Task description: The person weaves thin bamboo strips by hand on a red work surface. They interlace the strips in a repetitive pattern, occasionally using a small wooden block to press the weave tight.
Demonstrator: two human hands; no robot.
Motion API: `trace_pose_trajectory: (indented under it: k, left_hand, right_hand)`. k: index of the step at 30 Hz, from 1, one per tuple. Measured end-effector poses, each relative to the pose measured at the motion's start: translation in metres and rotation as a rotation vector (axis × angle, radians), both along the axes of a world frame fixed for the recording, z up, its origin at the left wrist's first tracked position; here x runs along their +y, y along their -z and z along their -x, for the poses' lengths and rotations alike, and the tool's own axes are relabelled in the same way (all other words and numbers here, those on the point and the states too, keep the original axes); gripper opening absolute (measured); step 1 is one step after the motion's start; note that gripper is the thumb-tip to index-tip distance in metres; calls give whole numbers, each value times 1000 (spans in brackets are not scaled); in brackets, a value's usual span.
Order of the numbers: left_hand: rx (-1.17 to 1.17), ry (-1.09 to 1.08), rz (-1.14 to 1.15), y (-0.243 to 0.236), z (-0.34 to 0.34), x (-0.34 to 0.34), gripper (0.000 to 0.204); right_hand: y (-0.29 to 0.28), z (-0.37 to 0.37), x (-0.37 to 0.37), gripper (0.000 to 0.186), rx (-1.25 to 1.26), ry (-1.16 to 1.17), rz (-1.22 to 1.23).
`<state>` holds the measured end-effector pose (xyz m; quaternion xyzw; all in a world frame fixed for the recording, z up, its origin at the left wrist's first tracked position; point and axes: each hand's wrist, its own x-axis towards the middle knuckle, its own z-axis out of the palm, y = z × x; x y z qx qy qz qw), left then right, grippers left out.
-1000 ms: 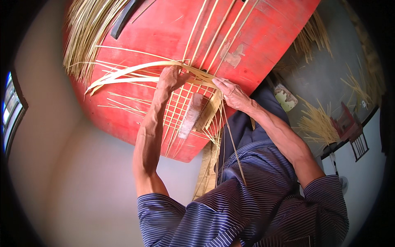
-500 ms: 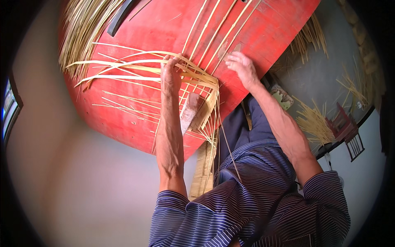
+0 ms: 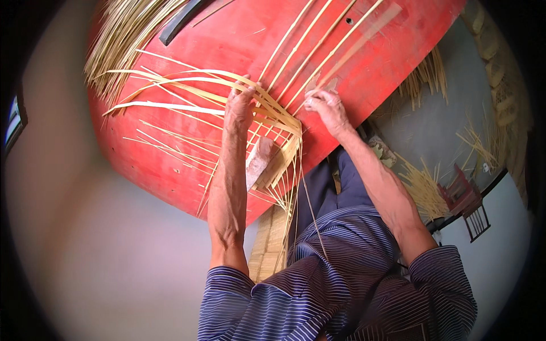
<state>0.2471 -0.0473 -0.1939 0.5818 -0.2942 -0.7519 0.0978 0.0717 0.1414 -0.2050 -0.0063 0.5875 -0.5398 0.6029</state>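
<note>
A partly woven piece of pale bamboo strips (image 3: 277,132) lies on a red tabletop. My left hand (image 3: 240,105) is closed around several flat strips (image 3: 196,81) that fan out to the left, fingers curled over them at the weave's far edge. On the right, my right hand (image 3: 329,112) has its thumb and fingers pinched at the lower end of a long, motion-blurred strip (image 3: 364,40). Several upright strips (image 3: 304,41) run from the weave toward the far edge. A worn, pinkish block (image 3: 260,162) rests on the weave, beside my left forearm.
The red tabletop (image 3: 187,182) holds a thick bundle of thin bamboo sticks (image 3: 122,42) and a dark curved bar (image 3: 181,23) at the far left. On the floor at right are loose strips (image 3: 422,190) and a small dark-red stool (image 3: 462,193).
My right hand has moved slightly down and left, its fingers closing on a strip, which now blurs and leans farther right. My left hand stays on its strips. The whole view has shifted slightly.
</note>
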Motion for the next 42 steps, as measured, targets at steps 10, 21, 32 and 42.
trace_pose_trajectory:
  k: [10,21,32,42]
  left_hand:
    - [-8,42,-73,-14,8,-6,43]
    - [54,101,116,-22,6,-1,45]
    - [-289,230,641,-79,31,80,32]
    - [-92,92,607,-55,0,76,12]
  right_hand:
    - [-17,-17,-87,32,576,-605,-4]
    - [-11,-12,-92,42,518,-764,-4]
    - [26,-17,-81,23,716,-619,102]
    - [-30,-14,-32,63,124,-766,-471]
